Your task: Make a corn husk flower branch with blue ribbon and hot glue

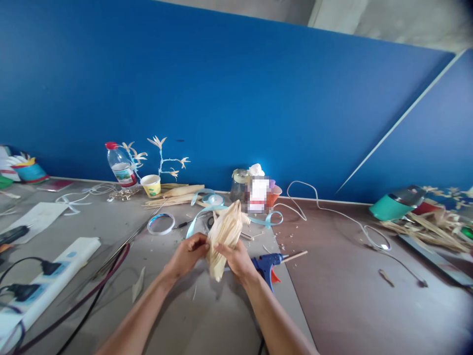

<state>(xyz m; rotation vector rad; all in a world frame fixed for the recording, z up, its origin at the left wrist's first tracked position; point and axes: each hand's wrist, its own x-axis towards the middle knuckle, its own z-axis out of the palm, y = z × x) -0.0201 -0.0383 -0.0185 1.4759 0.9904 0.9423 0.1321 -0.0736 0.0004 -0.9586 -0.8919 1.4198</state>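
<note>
A pale dried corn husk (pixel 228 229) is held upright between my two hands above the table. My right hand (pixel 236 259) grips its lower right part, thumb laid across the front. The fingers of my left hand (pixel 194 254) are closed at its left edge, and the fingertips are partly hidden. Just right of my right hand lies a blue glue gun (pixel 266 265) with an orange-red trigger. Light blue ribbon (pixel 197 217) curls behind the husk, and a roll of tape (pixel 161 224) rests to the left.
A white power strip (pixel 70 266) with black plugs and several cables occupies the left. Toward the back stand a plastic bottle (pixel 121 167), a yellow cup (pixel 151 186) with husk flowers, and a glass jar (pixel 240 183). More husks (pixel 439 224) lie far right beside a green container (pixel 391 204).
</note>
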